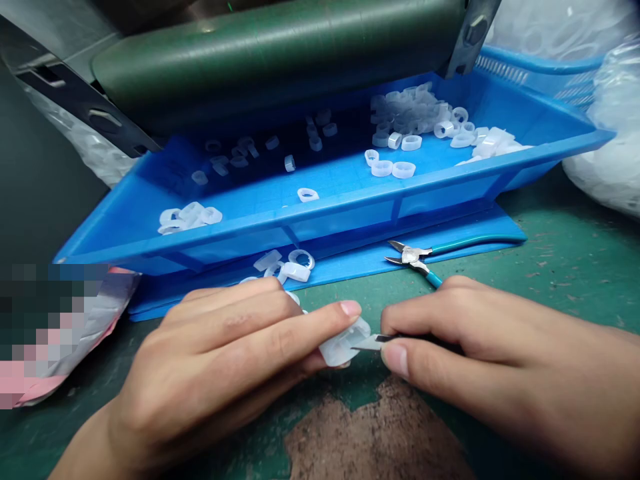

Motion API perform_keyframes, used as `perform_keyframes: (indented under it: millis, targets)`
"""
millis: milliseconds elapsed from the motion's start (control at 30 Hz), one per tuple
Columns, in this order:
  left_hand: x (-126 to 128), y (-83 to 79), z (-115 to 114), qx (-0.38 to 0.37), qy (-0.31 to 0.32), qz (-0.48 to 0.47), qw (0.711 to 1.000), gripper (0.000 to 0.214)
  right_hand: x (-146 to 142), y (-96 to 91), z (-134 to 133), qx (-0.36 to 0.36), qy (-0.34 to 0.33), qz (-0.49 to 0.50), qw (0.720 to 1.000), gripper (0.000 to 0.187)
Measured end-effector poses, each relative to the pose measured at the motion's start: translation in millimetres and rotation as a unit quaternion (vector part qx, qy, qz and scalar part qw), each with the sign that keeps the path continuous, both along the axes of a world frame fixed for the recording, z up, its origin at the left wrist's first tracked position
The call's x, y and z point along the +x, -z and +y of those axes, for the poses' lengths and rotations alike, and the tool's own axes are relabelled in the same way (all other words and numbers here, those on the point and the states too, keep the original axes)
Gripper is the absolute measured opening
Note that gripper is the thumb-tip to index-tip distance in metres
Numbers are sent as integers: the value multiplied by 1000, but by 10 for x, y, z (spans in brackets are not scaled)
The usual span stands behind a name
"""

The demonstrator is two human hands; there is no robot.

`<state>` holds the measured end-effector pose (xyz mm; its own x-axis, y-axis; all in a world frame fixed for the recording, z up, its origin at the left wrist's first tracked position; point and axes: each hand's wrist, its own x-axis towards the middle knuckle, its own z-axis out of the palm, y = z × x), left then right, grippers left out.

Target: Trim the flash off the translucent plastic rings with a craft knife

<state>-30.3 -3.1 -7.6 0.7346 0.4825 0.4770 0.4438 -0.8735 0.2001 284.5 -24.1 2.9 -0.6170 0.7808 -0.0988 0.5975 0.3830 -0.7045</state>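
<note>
The desk [550, 247] has a scuffed green top with a ragged brown patch [370, 440] toward the near side. A flat blue sheet [345, 265] lies on it, with a clear plastic bag [600, 167] at right and a pink-and-white packet [107, 307], partly blurred, at left.

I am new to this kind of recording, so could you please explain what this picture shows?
No robot appears here: a person is working bare-handed, seen from a camera worn on the head and looking forward and down. The left hand holds a translucent piece. The right hand pinches a small blade, whose tip is at that piece. Beyond them, over the green work surface, is a blue tray with many whitish rings in it. Some loose rings lie in front of it, with cutters farther right. A green roller spans above the tray.
</note>
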Motion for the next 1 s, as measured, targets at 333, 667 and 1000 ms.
perform_keyframes:
  millis: [333,667,1000]
  targets:
    - [-18,8,30,-5,16,8,1000,34,8,162,-35,34,12,39,999,35]
    - [-37,18,-13,-14,13,20,1000,35,-10,121,-6,-17,10,82,996,43]
    - [42,100,-115,-26,-47,-30,998,32,8,119,24,-172,-6,102,980,46]
